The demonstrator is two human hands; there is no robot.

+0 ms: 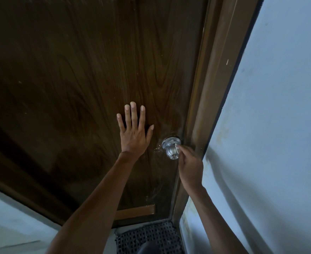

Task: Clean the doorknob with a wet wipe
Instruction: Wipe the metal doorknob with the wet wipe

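Chrome doorknob (pixel 171 149) juts out at the right edge of the door (pixel 77 85) — the right hand (pixel 189 166), just right of it, has its grip pinched on a wet wipe (pixel 176 145) against the stem; left hand (pixel 133 133) lies flat, fingers spread.

The left hand (pixel 134 132) lies flat on the dark wood-grain door (pixel 77 79), fingers straight and spread, just left of the silver doorknob (pixel 171 150). The right hand (pixel 189 165) comes in from the frame side with its fingers curled, pinching a small pale scrap – the wet wipe (pixel 177 145), mostly hidden – against the upper right of the knob's neck. The brown door frame (pixel 211 88) runs along the door's right edge beside a pale wall (pixel 279 125), and a dark perforated mat (pixel 151 237) lies on the floor at the foot of the door.
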